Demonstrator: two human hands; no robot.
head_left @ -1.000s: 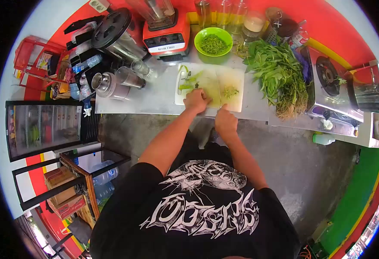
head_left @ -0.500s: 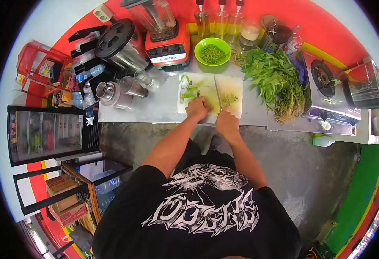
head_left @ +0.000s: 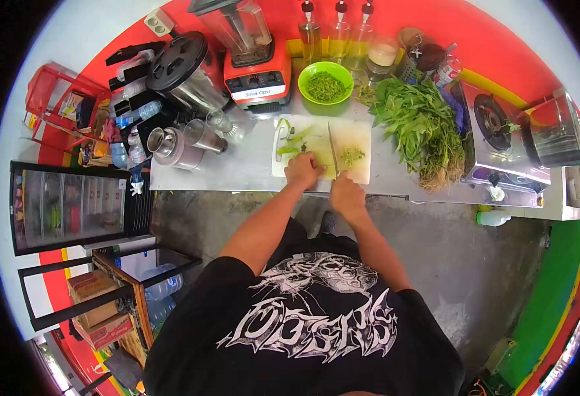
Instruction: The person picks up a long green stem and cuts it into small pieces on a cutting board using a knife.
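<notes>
My right hand [head_left: 348, 197] grips a knife [head_left: 333, 148], whose blade points away from me across the white cutting board [head_left: 361, 125]. My left hand [head_left: 304, 171] rests on the board just left of the blade, its fingers curled down; whatever they pinch is hidden. Beyond those fingers lie green vegetable pieces [head_left: 293, 142], some long and strip-like. On the blade's right side sits a small heap of pale green chopped bits [head_left: 351, 155]. Behind the board stands a bright green bowl [head_left: 327, 104] filled with chopped greens [head_left: 325, 86].
A big bunch of leafy greens with roots [head_left: 418, 125] lies right of the board, near a gas stove [head_left: 494, 125]. A red blender [head_left: 258, 79], oil bottles [head_left: 311, 39], and a glass and metal shakers [head_left: 171, 146] stand around the metal counter [head_left: 237, 168].
The view has shifted slightly. Both hands stay close to the board's near edge, with the knife in nearly the same place; the left hand's fingers have moved very little.
</notes>
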